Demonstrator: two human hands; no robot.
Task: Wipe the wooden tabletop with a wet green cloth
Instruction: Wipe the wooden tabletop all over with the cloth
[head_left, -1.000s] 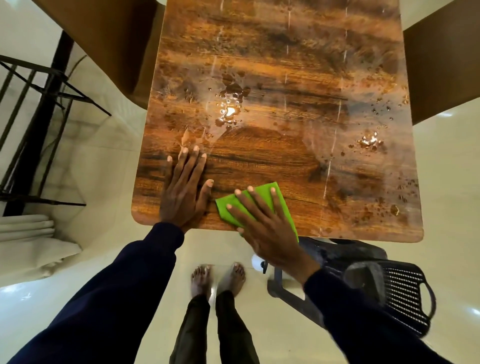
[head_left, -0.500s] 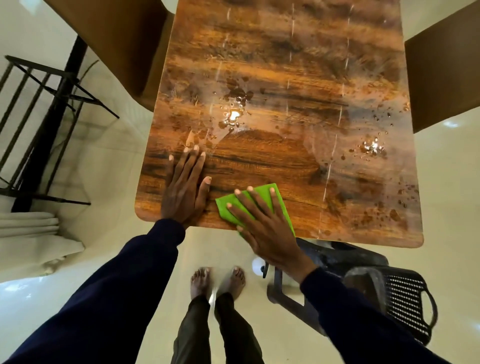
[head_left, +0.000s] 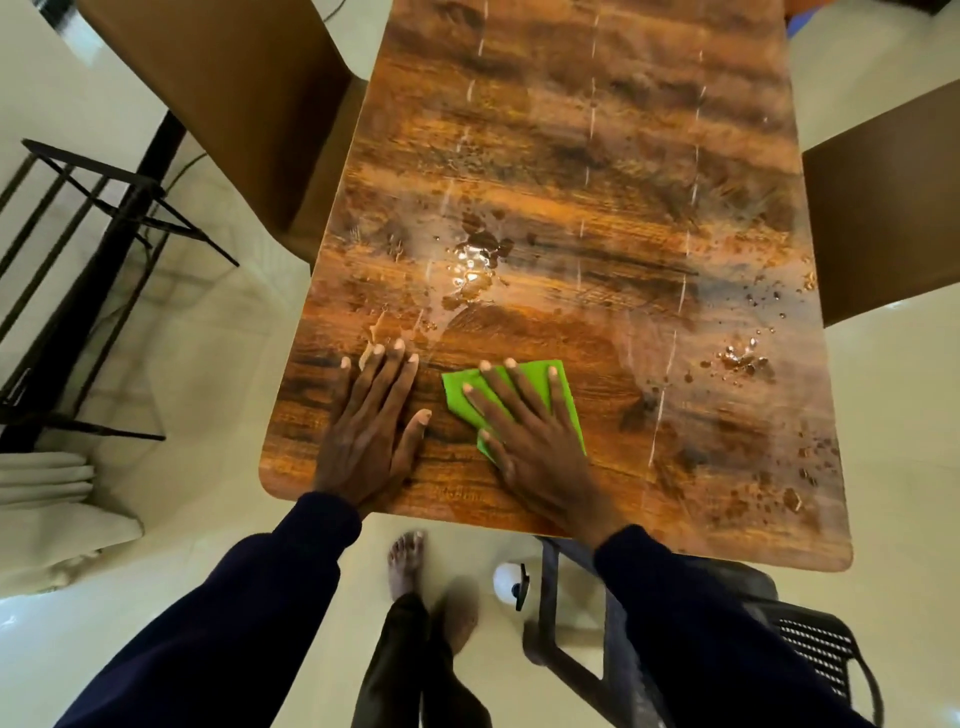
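Two flat hands on the wet wooden surface (head_left: 571, 208), near its front edge.
Pressing green cloth (head_left: 535, 376) under right hand (head_left: 535, 441), fingers (head_left: 519, 387) straight, spread; cloth edges slightly skewed, long axis unclear; left hand (head_left: 369, 431) just beside, fingers straight.

One camera, worn on the person's head, looks forward and steeply down (its wide angle bows the edges). It sits close above the near end of the worktop (head_left: 597, 156); the floor (head_left: 218, 338) and a bare foot (head_left: 407, 558) show directly below.
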